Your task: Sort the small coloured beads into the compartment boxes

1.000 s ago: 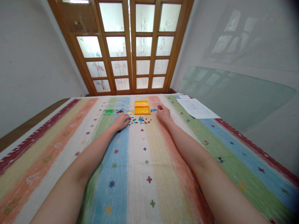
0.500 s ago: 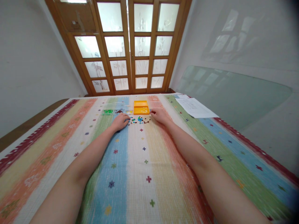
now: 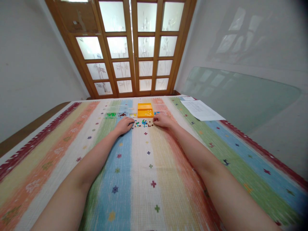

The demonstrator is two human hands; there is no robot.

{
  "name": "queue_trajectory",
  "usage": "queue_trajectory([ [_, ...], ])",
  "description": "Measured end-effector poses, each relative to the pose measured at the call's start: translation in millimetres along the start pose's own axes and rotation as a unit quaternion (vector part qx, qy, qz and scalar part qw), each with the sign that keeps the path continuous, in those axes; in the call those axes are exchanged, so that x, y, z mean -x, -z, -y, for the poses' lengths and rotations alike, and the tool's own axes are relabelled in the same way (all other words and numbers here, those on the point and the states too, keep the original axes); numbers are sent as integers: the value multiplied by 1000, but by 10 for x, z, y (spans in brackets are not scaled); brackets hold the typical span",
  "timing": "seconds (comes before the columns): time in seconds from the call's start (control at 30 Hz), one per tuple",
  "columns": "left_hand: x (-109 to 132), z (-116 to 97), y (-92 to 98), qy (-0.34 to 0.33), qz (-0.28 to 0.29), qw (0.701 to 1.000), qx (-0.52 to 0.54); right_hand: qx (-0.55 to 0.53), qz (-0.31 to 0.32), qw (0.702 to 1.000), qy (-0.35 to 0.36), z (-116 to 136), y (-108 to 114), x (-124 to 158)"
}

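A small heap of loose coloured pieces point(image 3: 143, 123) lies on the striped cloth point(image 3: 144, 166) far ahead of me. My left hand point(image 3: 124, 125) rests knuckles up at the heap's left edge, its fingers curled down onto the pieces. My right hand point(image 3: 161, 120) sits at the heap's right edge, fingers bent in toward the pieces. What either hand holds is too small to see. Just behind the heap stands an orange tray point(image 3: 145, 110) with a few pale pieces in it.
Sorted little groups lie beside the tray: green point(image 3: 111, 114), dark brown point(image 3: 123, 114) and yellow point(image 3: 132, 115) to its left, blue point(image 3: 157, 113) to its right. A printed sheet of paper point(image 3: 201, 110) lies at the far right. A glass pane point(image 3: 240, 96) leans on the right wall; wooden doors point(image 3: 134, 48) stand behind.
My right hand has drawn back leftwards from the cloth right of the tray to the right edge of the heap. My left hand has stayed put.
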State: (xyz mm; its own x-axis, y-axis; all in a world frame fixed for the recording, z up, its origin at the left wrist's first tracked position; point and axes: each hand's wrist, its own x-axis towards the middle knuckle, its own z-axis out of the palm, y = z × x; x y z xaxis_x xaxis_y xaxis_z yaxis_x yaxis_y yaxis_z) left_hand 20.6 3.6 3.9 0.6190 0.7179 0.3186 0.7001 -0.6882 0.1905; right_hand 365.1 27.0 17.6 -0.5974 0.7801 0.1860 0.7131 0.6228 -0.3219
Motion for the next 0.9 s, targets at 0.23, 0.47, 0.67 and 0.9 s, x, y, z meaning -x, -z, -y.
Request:
queue_trajectory([
  [0.23, -3, -75, 24, -39, 33, 998, 25, -17, -62, 997, -38, -50, -40, 18],
  [0.47, -1, -62, 5, -36, 40, 998, 28, -46, -78, 995, -39, -37, -45, 57],
  [0.67, -2, -88, 1, -41, 37, 998, 27, -40, -60, 997, -36, 25, -78, 42],
  [0.9, -9, -131, 7, -57, 38, 997, 28, 15, -69, 998, 3, 206, -142, -1],
])
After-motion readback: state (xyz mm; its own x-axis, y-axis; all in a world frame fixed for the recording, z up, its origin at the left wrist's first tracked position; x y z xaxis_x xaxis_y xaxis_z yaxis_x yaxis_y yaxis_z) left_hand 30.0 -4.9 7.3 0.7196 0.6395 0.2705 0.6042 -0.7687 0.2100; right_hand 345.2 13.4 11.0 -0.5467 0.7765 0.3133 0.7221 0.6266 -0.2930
